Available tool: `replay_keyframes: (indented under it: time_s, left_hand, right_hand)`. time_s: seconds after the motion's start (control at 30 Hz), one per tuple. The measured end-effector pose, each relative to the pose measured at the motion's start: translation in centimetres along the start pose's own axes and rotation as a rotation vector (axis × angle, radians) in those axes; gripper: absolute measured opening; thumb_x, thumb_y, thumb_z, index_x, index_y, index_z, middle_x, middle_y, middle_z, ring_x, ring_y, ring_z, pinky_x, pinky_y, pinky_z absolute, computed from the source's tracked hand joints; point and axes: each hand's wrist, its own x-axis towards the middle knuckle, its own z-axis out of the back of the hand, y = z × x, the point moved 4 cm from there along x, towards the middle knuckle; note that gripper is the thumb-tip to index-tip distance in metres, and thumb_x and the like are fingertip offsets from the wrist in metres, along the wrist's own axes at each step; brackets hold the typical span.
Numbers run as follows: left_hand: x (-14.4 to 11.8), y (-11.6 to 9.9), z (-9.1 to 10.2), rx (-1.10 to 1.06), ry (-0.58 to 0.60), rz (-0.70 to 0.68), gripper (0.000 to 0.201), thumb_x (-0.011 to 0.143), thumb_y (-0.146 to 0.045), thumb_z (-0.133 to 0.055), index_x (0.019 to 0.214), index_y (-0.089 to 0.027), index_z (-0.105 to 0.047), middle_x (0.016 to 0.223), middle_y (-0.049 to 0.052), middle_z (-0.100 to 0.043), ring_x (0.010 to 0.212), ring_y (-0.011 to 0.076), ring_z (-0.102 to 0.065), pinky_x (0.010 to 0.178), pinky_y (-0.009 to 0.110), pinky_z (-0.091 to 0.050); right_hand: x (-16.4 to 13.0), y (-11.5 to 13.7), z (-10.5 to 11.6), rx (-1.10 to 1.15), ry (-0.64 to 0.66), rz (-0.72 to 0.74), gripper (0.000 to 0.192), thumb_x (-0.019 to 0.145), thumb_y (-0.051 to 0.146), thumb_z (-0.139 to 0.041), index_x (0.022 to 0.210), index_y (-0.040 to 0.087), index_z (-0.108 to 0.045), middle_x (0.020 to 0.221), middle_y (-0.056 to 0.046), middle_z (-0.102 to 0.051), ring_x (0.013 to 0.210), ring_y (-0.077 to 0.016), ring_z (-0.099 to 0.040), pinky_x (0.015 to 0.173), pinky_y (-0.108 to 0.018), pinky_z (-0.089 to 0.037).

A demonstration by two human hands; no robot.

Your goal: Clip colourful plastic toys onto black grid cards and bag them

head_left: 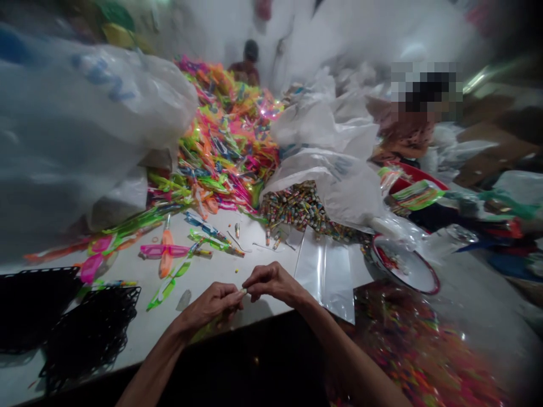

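At the near edge of the white table, my left hand and my right hand meet fingertip to fingertip. Between them is a small pale piece, too small to name, pinched by both. A yellow-green translucent item shows partly below my left hand; whether that hand touches it is unclear. Just beyond the fingers lies a tiny yellow bit. To the left are colourful plastic toy pieces: an orange one, a pink one and a green one.
A heap of bright plastic toys rises behind. Small patterned cylinders spill from a white plastic bag. Clear plastic sheets and a red-rimmed white basin are right; black mesh pieces are left. A person sits beyond.
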Motion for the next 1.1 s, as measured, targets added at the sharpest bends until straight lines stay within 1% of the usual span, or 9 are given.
replay_keyframes:
  time_s: [0.1,0.17,0.3,0.47,0.67,0.83,0.93,1.03,1.1]
  left_hand:
    - [-0.7,0.6,3.7,0.267,-0.208,0.001,0.044,0.081,-0.058,-0.046,0.065,-0.019,-0.056,0.056,0.0,-0.052,0.053,0.0146,-0.049,0.053,0.026,-0.039]
    - [-1.2,1.1,6.7,0.463,-0.42,-0.005,0.035,0.08,-0.05,-0.051,0.064,-0.02,-0.056,0.062,0.003,-0.055,0.067,0.02,-0.055,0.068,0.033,-0.043]
    - [-0.3,1.4,11.3,0.754,-0.736,-0.061,0.018,0.081,-0.036,-0.053,0.085,-0.022,-0.063,0.093,0.011,-0.063,0.1,0.0313,-0.053,0.094,0.052,-0.032]
    - [7.3,-0.2,14.0,0.968,-0.833,-0.17,0.027,0.089,-0.031,-0.048,0.11,-0.018,-0.058,0.117,0.012,-0.058,0.112,0.0264,-0.05,0.1,0.052,-0.034]
    - [15.8,-1.9,18.0,1.1,-0.799,-0.281,0.033,0.088,-0.035,-0.055,0.115,-0.017,-0.055,0.124,0.009,-0.053,0.113,0.0236,-0.052,0.096,0.049,-0.044]
    - [16.4,-2.8,17.0,1.097,-0.695,-0.46,0.032,0.088,-0.034,-0.056,0.114,-0.016,-0.055,0.123,0.009,-0.054,0.111,0.0231,-0.053,0.094,0.048,-0.045]
    - [15.0,-4.5,14.5,1.041,-0.666,-0.579,0.031,0.088,-0.033,-0.056,0.113,-0.015,-0.056,0.121,0.009,-0.055,0.112,0.0235,-0.053,0.096,0.049,-0.044]
    - [13.2,-6.6,12.2,0.933,-0.693,-0.675,0.032,0.088,-0.032,-0.055,0.116,-0.016,-0.055,0.122,0.009,-0.055,0.114,0.0239,-0.052,0.097,0.05,-0.042]
    - [12.0,-7.9,10.8,0.837,-0.714,-0.727,0.031,0.088,-0.032,-0.055,0.113,-0.015,-0.056,0.118,0.009,-0.057,0.112,0.0232,-0.053,0.097,0.049,-0.043]
  right_hand:
    - [2.8,0.1,1.0,-0.062,-0.031,-0.008,0.041,0.062,0.037,-0.078,0.096,0.013,-0.072,0.069,-0.003,-0.066,0.058,-0.0128,-0.06,0.058,-0.025,-0.047]
    - [5.6,0.7,2.7,-0.183,-0.166,0.015,0.044,0.067,0.036,-0.074,0.104,0.012,-0.069,0.072,-0.004,-0.066,0.057,-0.0132,-0.06,0.056,-0.025,-0.046]
    - [11.4,2.4,5.3,-0.698,-0.512,0.024,0.029,0.076,0.036,-0.064,0.091,0.012,-0.068,0.075,-0.006,-0.066,0.066,-0.017,-0.06,0.058,-0.026,-0.041]
    - [14.7,2.0,4.4,-1.207,-0.625,-0.02,0.022,0.083,0.029,-0.051,0.094,0.014,-0.064,0.097,-0.011,-0.065,0.086,-0.022,-0.059,0.069,-0.03,-0.038]
    - [11.7,1.0,5.7,-1.265,-0.572,-0.041,0.021,0.08,0.018,-0.048,0.092,0.016,-0.064,0.096,-0.009,-0.065,0.088,-0.0205,-0.058,0.07,-0.028,-0.036]
    - [9.3,1.1,6.9,-1.07,-0.55,0.02,0.014,0.077,0.017,-0.05,0.083,0.017,-0.063,0.086,-0.006,-0.065,0.085,-0.0196,-0.058,0.07,-0.027,-0.037]
    - [8.4,0.9,6.8,-0.691,-0.574,0.136,0.012,0.081,0.025,-0.048,0.084,0.016,-0.056,0.08,-0.004,-0.061,0.073,-0.0169,-0.059,0.065,-0.027,-0.041]
    - [7.4,0.9,6.2,-0.25,-0.553,0.171,0.024,0.082,0.039,-0.05,0.09,0.017,-0.052,0.075,-0.001,-0.06,0.059,-0.014,-0.058,0.055,-0.025,-0.043]
    - [6.4,1.5,5.6,-0.103,-0.546,0.172,0.032,0.079,0.045,-0.057,0.092,0.016,-0.053,0.073,-0.001,-0.061,0.056,-0.0133,-0.058,0.053,-0.024,-0.042]
